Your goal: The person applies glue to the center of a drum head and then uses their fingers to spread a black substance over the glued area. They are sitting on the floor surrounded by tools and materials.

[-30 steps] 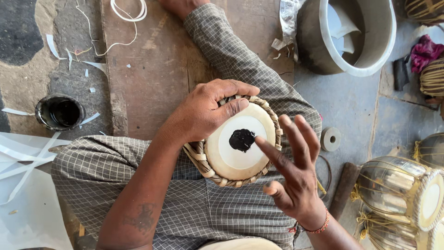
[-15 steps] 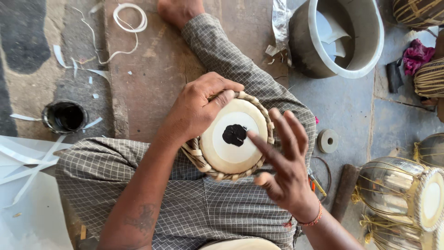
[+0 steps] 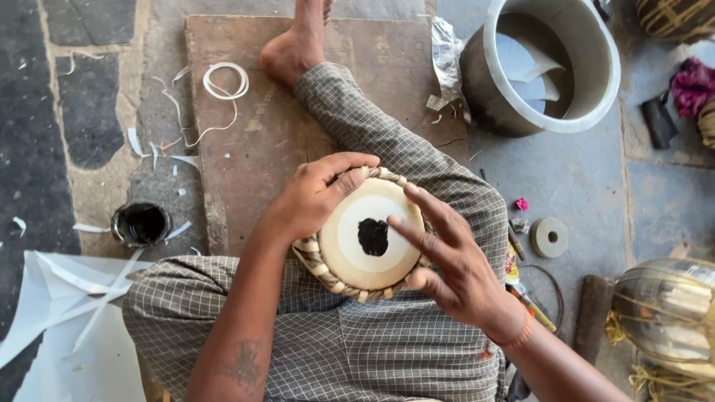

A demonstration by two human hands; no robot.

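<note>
A small hand drum [image 3: 350,246] rests on my lap, its pale skin head ringed by braided leather and marked with a black patch [image 3: 372,236] at the centre. My left hand [image 3: 316,195] grips the drum's upper left rim, thumb laid along the braid. My right hand [image 3: 447,260] hovers over the right side of the head with fingers spread, the forefinger tip touching the skin just right of the black patch. My legs in checked cloth lie under the drum.
A small cup of black paste [image 3: 141,222] stands on the floor at left. A wooden board [image 3: 253,141] lies ahead with white strips on it. A large metal pot [image 3: 547,63] is at upper right, a disc [image 3: 549,237] and more drums [image 3: 666,309] at right.
My right hand has slid leftward over the drum head toward the black patch. The left hand keeps its hold on the rim. The camera view has shifted downward a little.
</note>
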